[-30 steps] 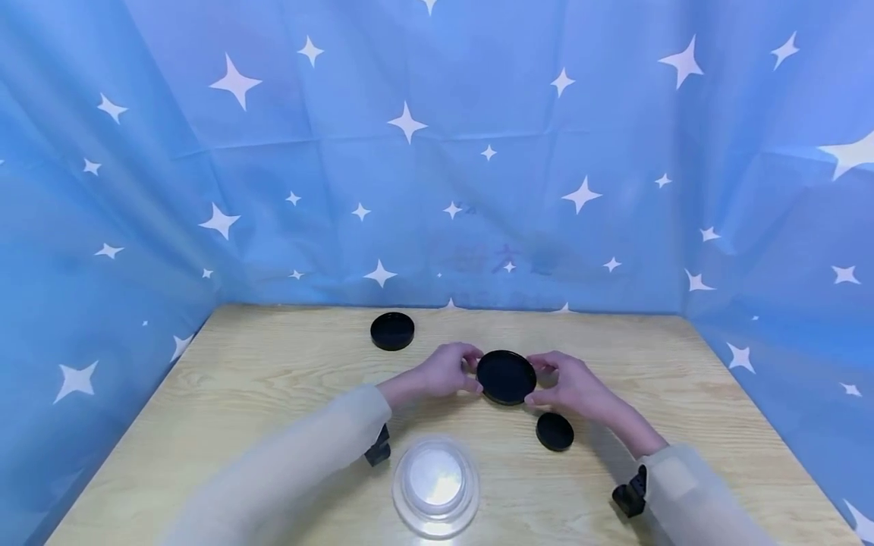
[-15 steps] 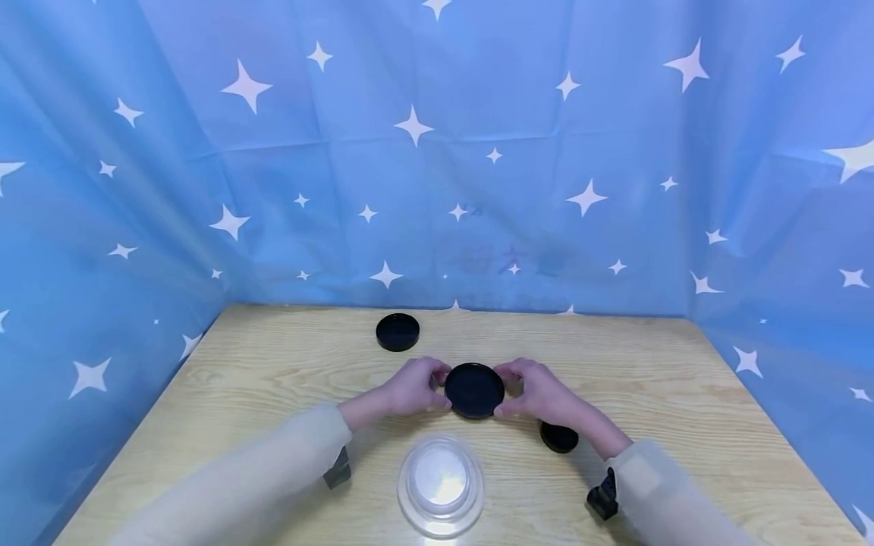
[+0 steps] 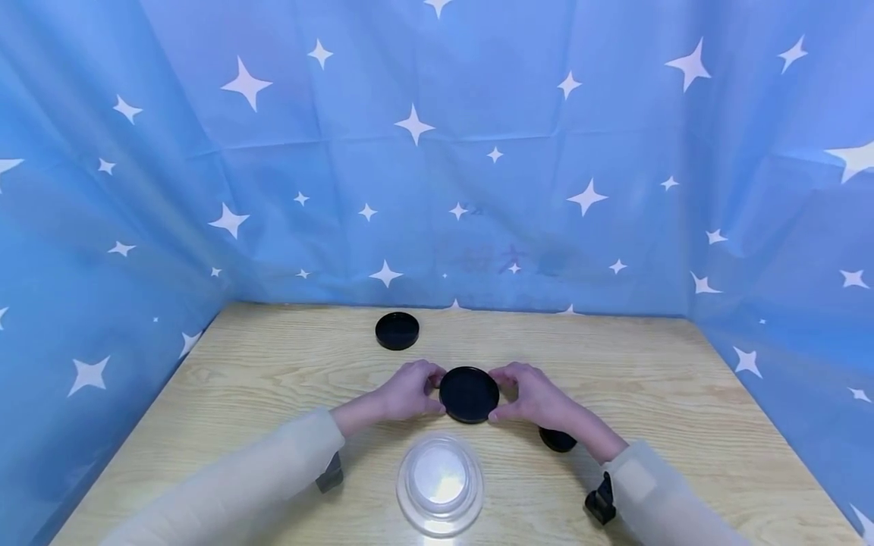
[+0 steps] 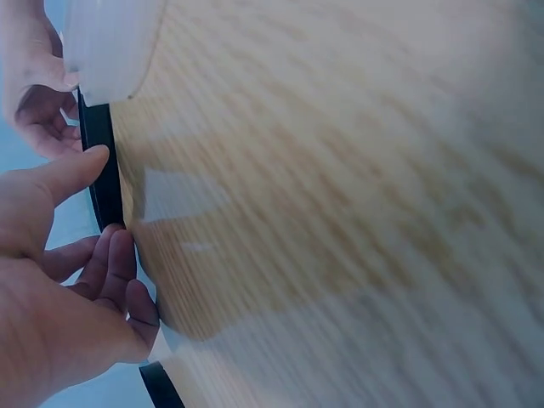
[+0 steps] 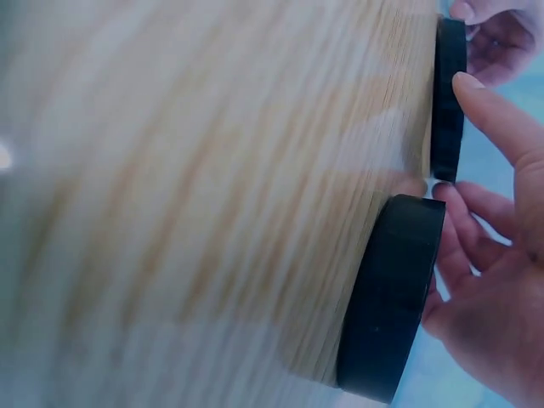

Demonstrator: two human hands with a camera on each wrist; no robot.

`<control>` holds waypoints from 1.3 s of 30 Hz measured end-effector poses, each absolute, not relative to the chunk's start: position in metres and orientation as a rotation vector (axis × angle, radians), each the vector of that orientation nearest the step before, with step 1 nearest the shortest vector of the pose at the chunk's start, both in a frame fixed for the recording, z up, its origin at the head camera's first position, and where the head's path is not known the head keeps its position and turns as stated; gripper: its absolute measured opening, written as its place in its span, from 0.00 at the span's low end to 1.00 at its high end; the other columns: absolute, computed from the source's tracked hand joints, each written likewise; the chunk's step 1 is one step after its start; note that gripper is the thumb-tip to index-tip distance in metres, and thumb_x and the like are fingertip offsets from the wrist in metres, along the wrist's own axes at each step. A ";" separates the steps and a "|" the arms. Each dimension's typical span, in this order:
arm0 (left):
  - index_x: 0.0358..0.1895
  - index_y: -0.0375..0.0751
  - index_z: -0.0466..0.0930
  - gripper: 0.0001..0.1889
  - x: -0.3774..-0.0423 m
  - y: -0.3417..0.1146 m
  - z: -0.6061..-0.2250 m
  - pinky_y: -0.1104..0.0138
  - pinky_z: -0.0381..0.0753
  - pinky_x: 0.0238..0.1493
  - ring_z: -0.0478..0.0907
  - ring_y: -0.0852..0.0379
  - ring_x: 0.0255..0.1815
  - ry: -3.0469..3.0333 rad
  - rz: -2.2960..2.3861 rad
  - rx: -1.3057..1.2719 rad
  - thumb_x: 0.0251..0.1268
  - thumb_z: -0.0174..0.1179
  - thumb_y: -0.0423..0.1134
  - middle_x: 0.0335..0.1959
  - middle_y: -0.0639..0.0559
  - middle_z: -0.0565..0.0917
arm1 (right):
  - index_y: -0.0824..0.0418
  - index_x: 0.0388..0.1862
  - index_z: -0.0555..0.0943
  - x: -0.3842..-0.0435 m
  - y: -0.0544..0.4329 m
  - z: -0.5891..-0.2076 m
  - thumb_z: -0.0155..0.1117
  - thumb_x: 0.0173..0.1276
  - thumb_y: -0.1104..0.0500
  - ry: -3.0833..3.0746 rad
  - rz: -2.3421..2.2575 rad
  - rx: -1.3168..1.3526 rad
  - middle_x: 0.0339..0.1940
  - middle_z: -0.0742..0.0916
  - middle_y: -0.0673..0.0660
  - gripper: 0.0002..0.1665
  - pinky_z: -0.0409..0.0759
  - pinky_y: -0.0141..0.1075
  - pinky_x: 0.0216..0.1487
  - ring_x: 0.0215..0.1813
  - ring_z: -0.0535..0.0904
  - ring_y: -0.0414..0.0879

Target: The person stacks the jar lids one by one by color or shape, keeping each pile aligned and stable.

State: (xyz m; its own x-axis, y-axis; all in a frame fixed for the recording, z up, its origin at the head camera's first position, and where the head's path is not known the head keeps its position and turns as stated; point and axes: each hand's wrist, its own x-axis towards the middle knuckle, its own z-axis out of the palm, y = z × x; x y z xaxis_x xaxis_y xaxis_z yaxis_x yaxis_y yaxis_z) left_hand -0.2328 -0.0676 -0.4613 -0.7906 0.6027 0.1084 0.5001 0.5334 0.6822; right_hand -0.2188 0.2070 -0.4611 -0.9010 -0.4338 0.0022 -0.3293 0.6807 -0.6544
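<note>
Between my two hands is a large, shallow, round black dish [image 3: 469,395] with a low rim. My left hand [image 3: 410,390] pinches its left side, thumb on the near edge and fingers toward the far edge. On the opposite side, my right hand [image 3: 536,396] pinches the rim in the same way. Both wrist views show the dish edge-on, low over the wood: the left wrist view has the thumb on its black side wall [image 4: 104,191], and the right wrist view shows the other thumb at the wall [image 5: 446,127].
A medium black dish [image 3: 397,331] lies at the back of the wooden table [image 3: 287,356]. The smallest black dish [image 3: 557,440] sits partly hidden under my right forearm. Nearest me stands a clear plastic container [image 3: 439,485]. A blue star-patterned curtain [image 3: 437,174] encloses the table.
Both hands have carried the large black dish left and a little toward me, mostly in the first half second. My right forearm now partly covers the smallest dish.
</note>
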 end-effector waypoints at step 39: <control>0.72 0.29 0.67 0.40 -0.295 -0.187 -0.439 0.55 0.77 0.49 0.76 0.45 0.46 2.760 1.268 0.475 0.61 0.74 0.41 0.59 0.35 0.78 | 0.67 0.75 0.69 -0.288 0.114 -0.415 0.77 0.64 0.51 2.637 -1.015 -0.768 0.64 0.80 0.65 0.47 0.76 0.53 0.61 0.63 0.75 0.61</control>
State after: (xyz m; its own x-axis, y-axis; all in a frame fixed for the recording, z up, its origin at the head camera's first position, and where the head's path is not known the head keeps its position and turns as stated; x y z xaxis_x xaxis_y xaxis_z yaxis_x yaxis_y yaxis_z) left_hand -0.2946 -0.1869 -0.4386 -0.9501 0.3046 0.0671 0.2494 0.6126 0.7500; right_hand -0.2884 0.1141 -0.4153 -0.8413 -0.5404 -0.0111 -0.3935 0.6263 -0.6730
